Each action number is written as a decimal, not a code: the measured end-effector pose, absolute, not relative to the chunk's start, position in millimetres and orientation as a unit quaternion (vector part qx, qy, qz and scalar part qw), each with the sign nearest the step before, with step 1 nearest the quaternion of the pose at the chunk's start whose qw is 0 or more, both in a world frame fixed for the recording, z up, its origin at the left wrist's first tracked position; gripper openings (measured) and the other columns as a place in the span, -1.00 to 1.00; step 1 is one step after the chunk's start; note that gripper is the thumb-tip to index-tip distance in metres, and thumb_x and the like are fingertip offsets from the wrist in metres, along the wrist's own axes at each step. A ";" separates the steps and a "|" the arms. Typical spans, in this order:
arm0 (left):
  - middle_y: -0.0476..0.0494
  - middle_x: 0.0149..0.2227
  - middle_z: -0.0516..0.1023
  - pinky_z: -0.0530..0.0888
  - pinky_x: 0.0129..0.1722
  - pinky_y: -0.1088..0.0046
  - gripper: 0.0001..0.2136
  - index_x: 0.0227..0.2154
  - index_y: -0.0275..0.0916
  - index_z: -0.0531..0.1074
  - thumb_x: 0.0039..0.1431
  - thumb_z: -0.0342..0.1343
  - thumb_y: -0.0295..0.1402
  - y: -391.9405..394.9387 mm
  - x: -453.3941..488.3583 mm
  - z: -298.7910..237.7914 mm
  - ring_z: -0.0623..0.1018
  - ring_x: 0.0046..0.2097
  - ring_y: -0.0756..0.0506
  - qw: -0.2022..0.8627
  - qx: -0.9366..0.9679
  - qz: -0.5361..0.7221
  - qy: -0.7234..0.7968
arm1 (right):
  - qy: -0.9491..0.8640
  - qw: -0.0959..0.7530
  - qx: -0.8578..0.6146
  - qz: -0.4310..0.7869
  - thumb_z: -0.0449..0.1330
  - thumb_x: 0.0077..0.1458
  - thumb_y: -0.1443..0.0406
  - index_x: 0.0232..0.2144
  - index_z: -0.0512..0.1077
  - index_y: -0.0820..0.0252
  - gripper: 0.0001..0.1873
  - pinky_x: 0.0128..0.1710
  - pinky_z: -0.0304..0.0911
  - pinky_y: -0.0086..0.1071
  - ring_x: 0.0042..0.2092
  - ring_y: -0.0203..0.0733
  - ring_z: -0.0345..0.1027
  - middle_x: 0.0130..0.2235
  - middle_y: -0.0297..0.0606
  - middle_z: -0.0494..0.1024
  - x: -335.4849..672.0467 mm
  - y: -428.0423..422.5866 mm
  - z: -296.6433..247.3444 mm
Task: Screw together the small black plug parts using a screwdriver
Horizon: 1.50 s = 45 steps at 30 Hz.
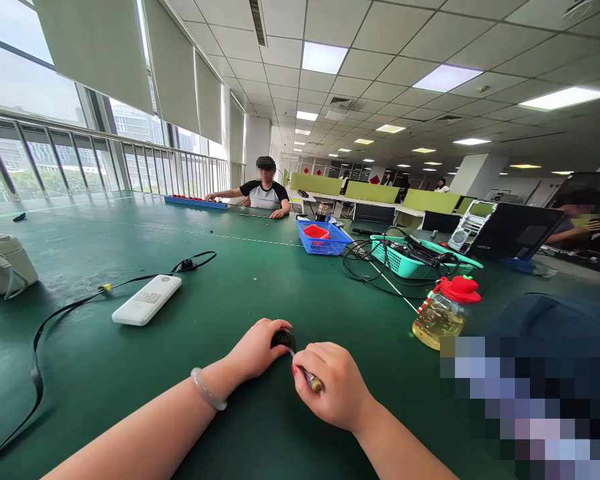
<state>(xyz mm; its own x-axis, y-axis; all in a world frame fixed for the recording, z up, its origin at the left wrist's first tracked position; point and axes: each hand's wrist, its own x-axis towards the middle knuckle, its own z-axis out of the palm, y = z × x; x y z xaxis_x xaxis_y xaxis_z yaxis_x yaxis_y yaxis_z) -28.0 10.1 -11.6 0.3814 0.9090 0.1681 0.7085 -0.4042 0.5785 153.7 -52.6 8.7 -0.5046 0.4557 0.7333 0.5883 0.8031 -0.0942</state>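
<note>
My left hand grips a small black part against the green tabletop, thumb and fingers closed on its sides. What kind of part it is, I cannot make out. In my right hand is a screwdriver, its thin metal shaft pointing up and left to the black part. The handle end sticks out below my curled fingers. Whether the tip sits in a screw is too small to tell. A pale bangle circles my left wrist.
A white power bank and a black strap lie left. Right stand a glass jar of yellowish drink with a red lid, a blue basket and a teal basket of cables. Across the table, a person sits by a blue tray.
</note>
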 end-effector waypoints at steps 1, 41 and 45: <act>-0.16 -0.07 0.54 0.39 0.07 0.30 -0.61 -0.02 -0.17 0.45 0.02 0.15 -0.43 10.3 -27.7 -11.6 0.48 0.02 -0.16 0.206 0.802 0.238 0.507 | -0.865 0.391 -0.303 -0.088 0.03 0.10 0.41 -0.48 0.32 0.17 -0.85 -0.45 0.01 -0.41 -0.52 -0.32 0.14 -0.54 -0.38 0.37 153.3 -52.4 8.5; -0.09 -0.06 0.59 0.37 0.09 0.27 -0.67 -0.07 -0.16 0.50 0.07 0.15 -0.40 13.5 -30.7 -11.8 0.45 0.05 -0.19 0.178 0.815 0.237 0.498 | -0.867 0.370 -0.319 -0.101 0.03 0.14 0.40 -0.42 0.38 0.17 -0.84 -0.45 0.06 -0.39 -0.49 -0.31 0.21 -0.49 -0.35 0.42 152.7 -51.9 9.1; -0.07 -0.06 0.59 0.37 0.09 0.27 -0.67 -0.07 -0.14 0.50 0.06 0.15 -0.41 13.6 -30.7 -12.1 0.45 0.04 -0.18 0.176 0.815 0.238 0.497 | -0.872 0.371 -0.304 -0.101 0.03 0.14 0.39 -0.43 0.38 0.16 -0.83 -0.45 0.07 -0.39 -0.49 -0.31 0.20 -0.51 -0.35 0.40 152.5 -52.3 8.6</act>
<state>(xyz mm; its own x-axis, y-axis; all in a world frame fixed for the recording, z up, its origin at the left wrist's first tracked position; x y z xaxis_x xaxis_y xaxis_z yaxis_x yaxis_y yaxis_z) -30.7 13.6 -12.1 0.3917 0.8949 0.2140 0.7272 -0.4436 0.5239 152.5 -52.3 8.6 -0.5398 0.4555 0.7079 0.6048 0.7948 -0.0502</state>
